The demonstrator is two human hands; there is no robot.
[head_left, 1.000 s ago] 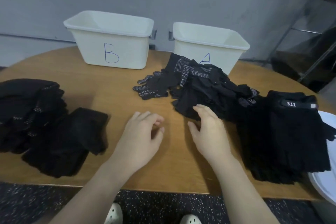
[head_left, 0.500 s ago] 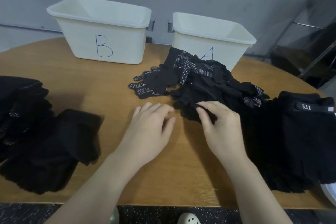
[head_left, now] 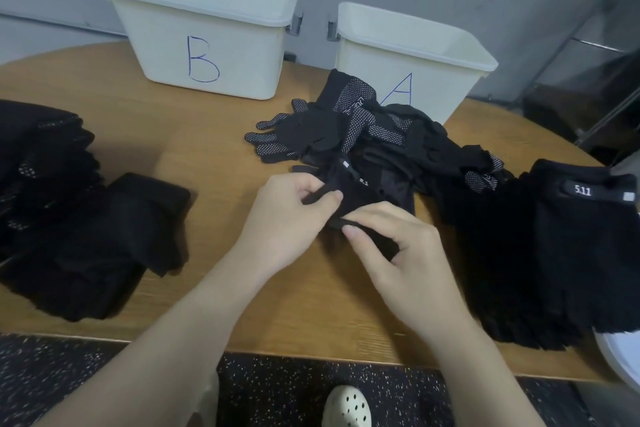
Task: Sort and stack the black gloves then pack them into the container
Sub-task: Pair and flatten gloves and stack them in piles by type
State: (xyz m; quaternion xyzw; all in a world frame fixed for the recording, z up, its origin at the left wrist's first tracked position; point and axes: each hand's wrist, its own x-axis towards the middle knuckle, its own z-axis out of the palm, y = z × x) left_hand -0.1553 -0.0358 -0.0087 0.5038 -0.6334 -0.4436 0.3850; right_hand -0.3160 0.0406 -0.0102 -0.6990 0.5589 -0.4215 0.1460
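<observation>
Left hand (head_left: 284, 215) and right hand (head_left: 398, 253) both pinch one black glove (head_left: 360, 194) above the wooden bench (head_left: 214, 149) — a stack tagged "5.11" (head_left: 561, 246) lies right; behind, bins "B" (head_left: 204, 35) and "A" (head_left: 412, 62) — grey wall.

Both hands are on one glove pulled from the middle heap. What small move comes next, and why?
Probably lift the glove clear and carry it to the right stack. The left hand and right hand both pinch it, and it shows a tag like the 5.11 label topping that stack.
</observation>
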